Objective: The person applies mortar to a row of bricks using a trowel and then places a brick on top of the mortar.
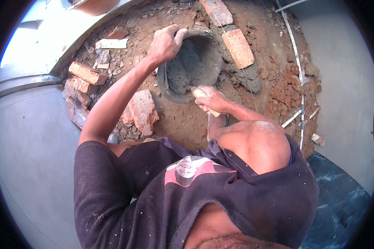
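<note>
A dark round pan [212,58] of wet grey mortar [179,81] sits on the dirt in front of me, slightly above centre. My left hand [165,43] has its fingers curled over the pan's upper-left rim. My right hand [210,99] is closed on the pale wooden handle of a tool [198,92] at the pan's near edge; the tool's head is down at the mortar and hard to make out. Two bricks [238,47] lie beyond the pan to the upper right, along a thin string, with grey mortar [247,83] beside the lower one.
Stacked bricks [87,74] and a broken brick chunk [140,112] lie to the left amid rubble. White pipes [295,50] run along the dirt's right side, beside a grey floor [340,83]. A dark marbled slab [336,191] is at lower right. A pale ledge [37,50] borders the upper left.
</note>
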`<state>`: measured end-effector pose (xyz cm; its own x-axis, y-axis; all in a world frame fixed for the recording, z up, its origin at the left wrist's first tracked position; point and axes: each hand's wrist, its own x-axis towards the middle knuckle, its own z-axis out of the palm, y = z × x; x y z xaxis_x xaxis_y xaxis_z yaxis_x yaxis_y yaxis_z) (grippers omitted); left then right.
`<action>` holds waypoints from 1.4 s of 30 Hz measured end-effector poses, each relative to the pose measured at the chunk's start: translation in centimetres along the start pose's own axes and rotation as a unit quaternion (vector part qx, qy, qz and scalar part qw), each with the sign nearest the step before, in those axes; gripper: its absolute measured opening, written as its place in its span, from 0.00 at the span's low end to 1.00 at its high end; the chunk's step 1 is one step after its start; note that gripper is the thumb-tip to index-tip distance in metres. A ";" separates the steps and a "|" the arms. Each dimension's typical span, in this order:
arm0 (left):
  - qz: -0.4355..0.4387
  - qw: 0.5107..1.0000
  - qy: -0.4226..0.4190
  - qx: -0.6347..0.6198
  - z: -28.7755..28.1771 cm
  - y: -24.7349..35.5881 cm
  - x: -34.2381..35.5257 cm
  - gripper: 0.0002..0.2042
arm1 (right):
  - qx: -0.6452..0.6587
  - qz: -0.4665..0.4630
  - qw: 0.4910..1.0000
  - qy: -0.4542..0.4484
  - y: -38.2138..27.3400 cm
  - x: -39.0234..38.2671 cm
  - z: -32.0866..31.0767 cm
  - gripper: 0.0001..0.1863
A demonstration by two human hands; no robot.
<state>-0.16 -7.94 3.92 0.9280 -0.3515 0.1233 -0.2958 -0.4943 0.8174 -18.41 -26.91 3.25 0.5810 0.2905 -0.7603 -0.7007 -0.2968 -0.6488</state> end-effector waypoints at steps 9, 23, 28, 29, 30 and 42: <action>-0.009 1.000 -0.006 0.001 0.0 1.2 0.2 0.20 | -0.494 -0.244 0.767 0.329 2.0 -1.6 -4.0 0.19; -0.001 1.000 -0.010 -0.020 1.0 3.0 -1.0 0.17 | -0.476 -0.034 0.861 0.175 2.8 -0.4 -6.2 0.27; -0.037 0.999 0.018 -0.021 0.0 1.6 -1.4 0.17 | -0.175 0.002 0.981 0.081 1.4 -0.1 -1.9 0.27; -0.011 0.999 0.032 -0.024 0.1 1.3 -1.5 0.16 | -0.144 0.001 0.989 0.045 1.1 0.2 -1.1 0.26; -0.016 1.000 0.016 -0.015 0.0 1.7 -1.4 0.16 | -0.113 0.003 0.993 0.014 0.9 0.1 -0.7 0.25; -0.039 0.999 0.018 -0.002 -1.1 -0.5 -0.4 0.18 | -0.502 -0.196 0.796 0.277 1.1 -1.5 -5.0 0.21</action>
<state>-0.12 -6.63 4.08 0.9560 -0.2824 0.0798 -0.2216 -0.5165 0.8271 -18.00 -32.23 3.52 0.9613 0.1770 -0.2111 0.1015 -0.9400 -0.3258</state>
